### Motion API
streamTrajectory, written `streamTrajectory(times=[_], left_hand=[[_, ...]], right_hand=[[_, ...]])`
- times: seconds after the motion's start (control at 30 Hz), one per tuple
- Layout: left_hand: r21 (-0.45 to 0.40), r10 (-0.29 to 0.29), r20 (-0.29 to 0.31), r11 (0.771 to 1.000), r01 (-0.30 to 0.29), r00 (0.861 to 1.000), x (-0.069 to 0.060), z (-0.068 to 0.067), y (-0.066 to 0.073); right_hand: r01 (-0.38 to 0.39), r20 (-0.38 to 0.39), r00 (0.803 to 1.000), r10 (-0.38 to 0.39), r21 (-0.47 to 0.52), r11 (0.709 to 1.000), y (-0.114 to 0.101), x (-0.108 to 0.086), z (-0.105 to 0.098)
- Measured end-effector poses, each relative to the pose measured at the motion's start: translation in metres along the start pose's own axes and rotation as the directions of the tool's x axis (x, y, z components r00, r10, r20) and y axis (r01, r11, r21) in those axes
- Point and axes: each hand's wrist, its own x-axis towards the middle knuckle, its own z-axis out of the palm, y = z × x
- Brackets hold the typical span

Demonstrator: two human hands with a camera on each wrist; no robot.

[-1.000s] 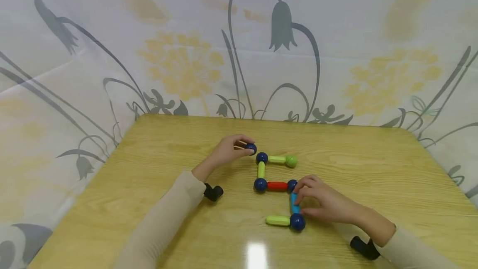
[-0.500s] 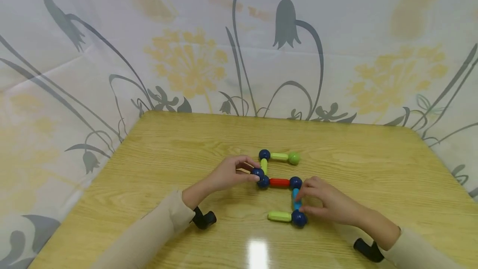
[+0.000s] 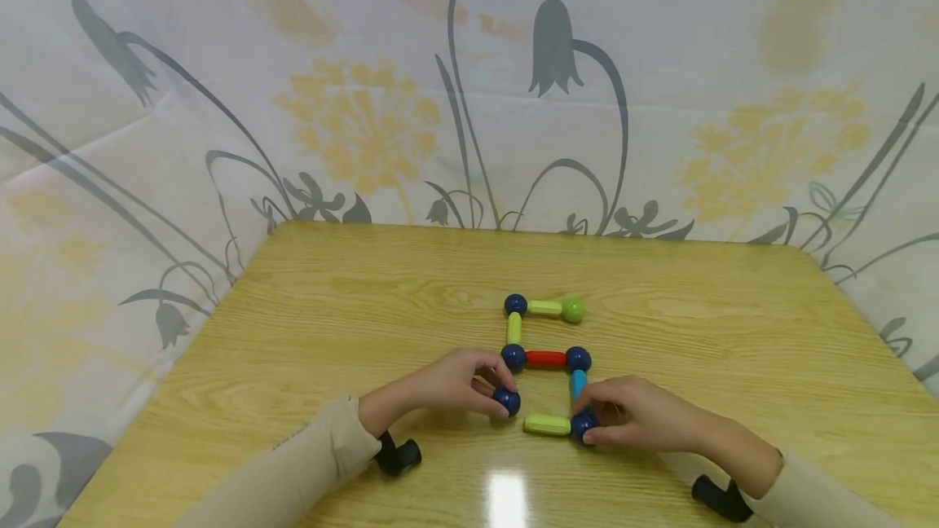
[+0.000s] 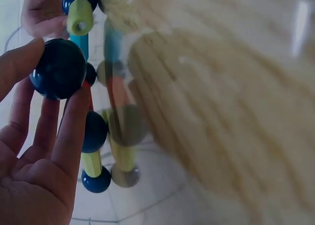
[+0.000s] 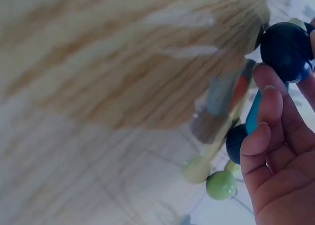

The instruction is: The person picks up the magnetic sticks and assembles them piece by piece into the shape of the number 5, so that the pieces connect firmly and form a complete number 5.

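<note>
My left hand (image 3: 460,385) pinches a loose dark blue ball (image 4: 58,69) between thumb and fingers, just left of the free end of a yellow-green rod (image 3: 547,425). A small gap separates ball and rod. My right hand (image 3: 640,415) grips the dark blue ball (image 5: 286,51) at the rod's other end with thumb and fingers. From that ball a light blue rod (image 3: 579,387) runs to another blue ball (image 3: 578,359). A red rod (image 3: 546,359), a blue ball (image 3: 513,358), an upright yellow-green rod (image 3: 514,328), a corner ball (image 3: 516,305), and a top rod (image 3: 545,308) continue the chain.
A green ball (image 3: 574,310) ends the chain at the top right. All of it lies on a glossy wood-grain table (image 3: 352,292). A flower-patterned cloth (image 3: 352,88) hangs behind the table's far edge.
My left hand has brought its blue ball toward me, from beside the top corner ball down to the lower rod's free end. The right hand has shifted from the light blue rod to the bottom ball.
</note>
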Motion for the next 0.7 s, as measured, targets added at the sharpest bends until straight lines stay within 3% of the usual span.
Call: streamTrajectory(times=[0.17,0.5,0.6,0.7], left_hand=[[0.013,-0.003,0.049,1.000,0.002,0.999,-0.001,0.006,0.002],[0.110,0.006,0.074,0.994,-0.014,0.997,-0.003,0.011,0.005],[0.131,0.012,0.016,0.991,-0.014,1.000,-0.010,0.007,0.004],[0.199,0.020,-0.107,0.980,0.002,0.994,-0.021,-0.001,0.004]], right_hand=[[-0.008,-0.001,1.000,0.008,0.014,1.000,0.000,-0.001,0.001],[-0.017,-0.016,1.000,0.017,0.011,1.000,0.001,-0.006,0.000],[-0.075,-0.091,0.993,0.070,-0.046,0.996,-0.001,-0.012,-0.004],[-0.184,-0.220,0.964,0.150,-0.143,0.973,-0.005,-0.019,-0.009]])
